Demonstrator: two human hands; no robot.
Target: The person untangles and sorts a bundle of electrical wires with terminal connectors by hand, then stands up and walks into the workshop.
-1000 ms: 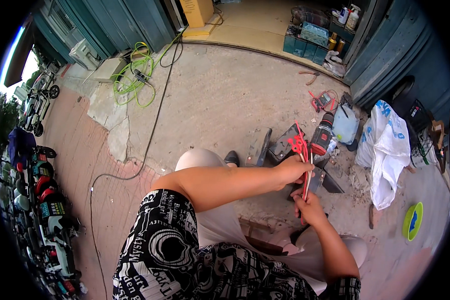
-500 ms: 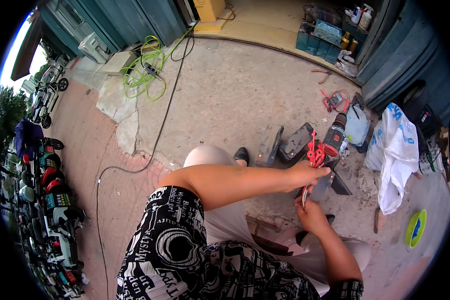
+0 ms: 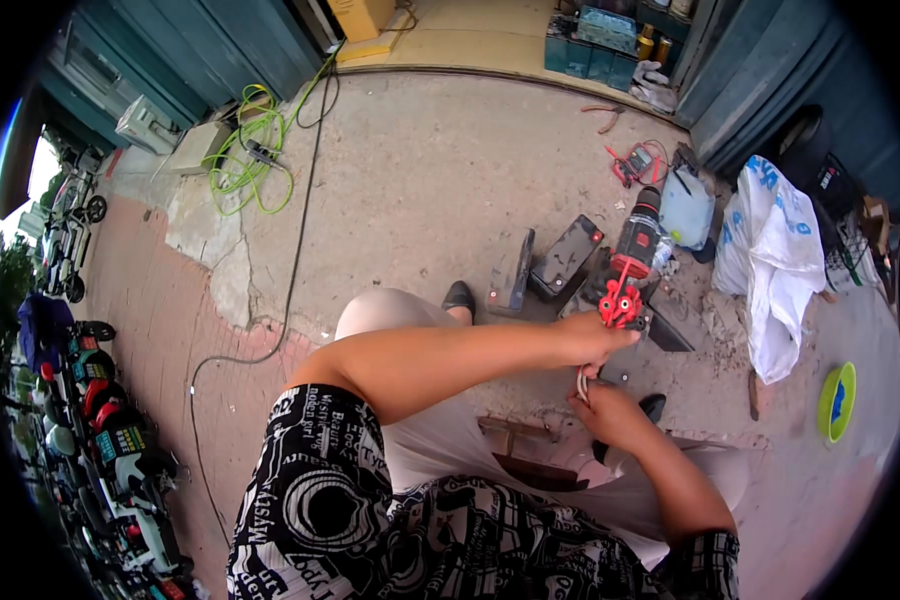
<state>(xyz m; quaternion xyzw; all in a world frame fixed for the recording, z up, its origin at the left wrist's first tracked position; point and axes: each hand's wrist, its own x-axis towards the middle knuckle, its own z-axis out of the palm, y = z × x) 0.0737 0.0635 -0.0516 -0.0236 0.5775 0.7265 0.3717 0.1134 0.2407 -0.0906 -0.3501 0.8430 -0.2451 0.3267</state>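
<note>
My left hand (image 3: 588,340) is closed around a red hand tool with round pivots (image 3: 620,303), which looks like a wire stripper. Its far end sticks out past my fingers, in front of a red and black power drill (image 3: 638,240). Just below, my right hand (image 3: 612,412) pinches a pale looped strand (image 3: 582,382), seemingly a cable, that runs up to my left fingers. Whether the strand goes into the tool is hidden by my left hand. Two dark block batteries (image 3: 568,258) (image 3: 511,272) stand on the ground beyond my left forearm.
Past the drill lie a red multimeter (image 3: 638,163) and pliers (image 3: 604,119). A white sack (image 3: 775,265) and a green bowl (image 3: 830,425) are at right. A black cable (image 3: 300,230) and coiled green hose (image 3: 255,150) lie left. Parked scooters (image 3: 110,430) line the far left.
My view has shifted, so the scene sits further left and mostly higher. The red tool has turned slightly in my left hand. Both hands keep their hold, close together.
</note>
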